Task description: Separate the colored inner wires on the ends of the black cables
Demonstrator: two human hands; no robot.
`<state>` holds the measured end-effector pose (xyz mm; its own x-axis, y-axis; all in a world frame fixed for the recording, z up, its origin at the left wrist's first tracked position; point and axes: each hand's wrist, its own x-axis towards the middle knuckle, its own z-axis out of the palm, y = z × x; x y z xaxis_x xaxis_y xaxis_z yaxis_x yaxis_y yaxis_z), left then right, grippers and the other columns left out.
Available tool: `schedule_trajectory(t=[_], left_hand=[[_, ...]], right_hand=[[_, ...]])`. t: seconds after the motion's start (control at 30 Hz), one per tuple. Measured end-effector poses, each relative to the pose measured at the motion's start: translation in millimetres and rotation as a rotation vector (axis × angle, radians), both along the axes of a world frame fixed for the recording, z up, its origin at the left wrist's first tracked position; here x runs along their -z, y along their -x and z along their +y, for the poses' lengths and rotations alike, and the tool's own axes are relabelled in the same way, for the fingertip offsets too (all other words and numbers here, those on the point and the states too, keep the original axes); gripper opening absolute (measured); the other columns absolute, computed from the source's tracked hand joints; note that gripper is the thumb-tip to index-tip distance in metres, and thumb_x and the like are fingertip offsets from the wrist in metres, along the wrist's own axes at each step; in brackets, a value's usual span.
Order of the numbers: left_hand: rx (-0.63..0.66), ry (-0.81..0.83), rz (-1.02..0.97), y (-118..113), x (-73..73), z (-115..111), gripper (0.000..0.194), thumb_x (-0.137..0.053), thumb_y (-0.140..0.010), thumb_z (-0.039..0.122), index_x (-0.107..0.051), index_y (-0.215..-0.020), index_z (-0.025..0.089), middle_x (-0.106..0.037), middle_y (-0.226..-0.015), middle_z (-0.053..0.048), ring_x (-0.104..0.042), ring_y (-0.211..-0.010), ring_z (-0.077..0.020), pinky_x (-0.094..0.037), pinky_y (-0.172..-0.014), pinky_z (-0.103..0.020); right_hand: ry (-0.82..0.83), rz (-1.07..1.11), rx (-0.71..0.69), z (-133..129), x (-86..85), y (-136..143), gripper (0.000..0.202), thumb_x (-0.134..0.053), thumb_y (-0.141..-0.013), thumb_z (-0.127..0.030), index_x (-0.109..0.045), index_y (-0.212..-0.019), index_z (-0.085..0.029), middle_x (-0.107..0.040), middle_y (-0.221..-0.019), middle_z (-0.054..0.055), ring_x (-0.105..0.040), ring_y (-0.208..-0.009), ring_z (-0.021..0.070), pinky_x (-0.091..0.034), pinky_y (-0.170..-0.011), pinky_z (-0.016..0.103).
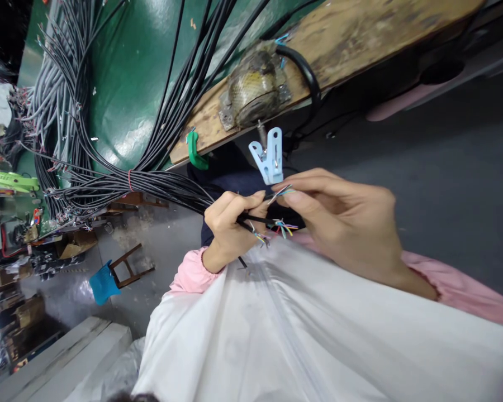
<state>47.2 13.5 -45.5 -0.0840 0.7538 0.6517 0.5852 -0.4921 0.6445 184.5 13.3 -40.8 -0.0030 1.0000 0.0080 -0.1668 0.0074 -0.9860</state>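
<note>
My left hand (233, 223) is closed around the ends of several black cables (174, 187), which run in a bundle from the green table. Out of the cable ends come thin coloured wires (284, 226), fanned out just right of my left hand. My right hand (339, 215) pinches the fine wires (281, 191) of one cable between thumb and fingertips. Just above the fingertips, a light blue clothespin (271, 156) sits on the metal shaft of a small motor (254, 86). A red tie (129, 180) binds the cable bundle further left.
Grey cables (52, 106) lie heaped on the green table (126, 95). The motor is mounted on a wooden board (360, 39) along the table edge, beside a green clip (197, 151). A blue stool (104, 283) and a white box (75, 357) stand on the floor at left.
</note>
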Motion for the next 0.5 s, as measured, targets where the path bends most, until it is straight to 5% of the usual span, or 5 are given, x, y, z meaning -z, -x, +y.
schedule_trajectory(t=[0.1,0.23,0.37,0.5], left_hand=[[0.017,-0.03,0.02,1,-3.0,1,0.025,-0.075,-0.092,0.025,-0.067,-0.069,0.018,-0.057,-0.055,0.005,-0.05,-0.046,-0.0066,-0.035,-0.045,-0.022],[0.214,0.225,0.048,18,-20.1,0,0.023,-0.076,-0.091,0.039,-0.075,-0.083,0.018,-0.072,-0.069,0.0,-0.062,-0.056,-0.0087,-0.047,-0.052,-0.022],[0.396,0.439,0.013,35,-35.4,0,0.032,-0.068,-0.096,0.047,-0.076,-0.107,0.018,-0.08,-0.086,-0.003,-0.074,-0.068,-0.0132,-0.059,-0.063,-0.024],[0.46,0.419,0.089,39,-37.2,1,0.022,-0.063,-0.101,0.035,-0.075,-0.108,0.018,-0.077,-0.08,-0.003,-0.07,-0.063,-0.0124,-0.055,-0.059,-0.023]], right_hand=[[-0.081,-0.081,0.037,1,3.5,1,0.012,-0.07,-0.09,-0.019,-0.075,-0.082,-0.025,-0.077,-0.086,0.003,-0.074,-0.082,0.0184,-0.06,-0.073,0.034],[-0.276,-0.25,0.099,4,4.5,-1,0.015,-0.067,-0.091,-0.017,-0.072,-0.08,-0.026,-0.074,-0.08,0.002,-0.07,-0.074,0.0173,-0.057,-0.065,0.032],[-0.416,-0.226,0.011,8,4.7,-2,0.015,-0.065,-0.094,-0.019,-0.072,-0.083,-0.026,-0.074,-0.079,0.002,-0.069,-0.071,0.0172,-0.056,-0.062,0.031],[-0.39,-0.177,-0.094,9,1.3,3,0.015,-0.067,-0.092,-0.014,-0.072,-0.082,-0.024,-0.074,-0.077,0.002,-0.069,-0.069,0.0163,-0.057,-0.06,0.029]])
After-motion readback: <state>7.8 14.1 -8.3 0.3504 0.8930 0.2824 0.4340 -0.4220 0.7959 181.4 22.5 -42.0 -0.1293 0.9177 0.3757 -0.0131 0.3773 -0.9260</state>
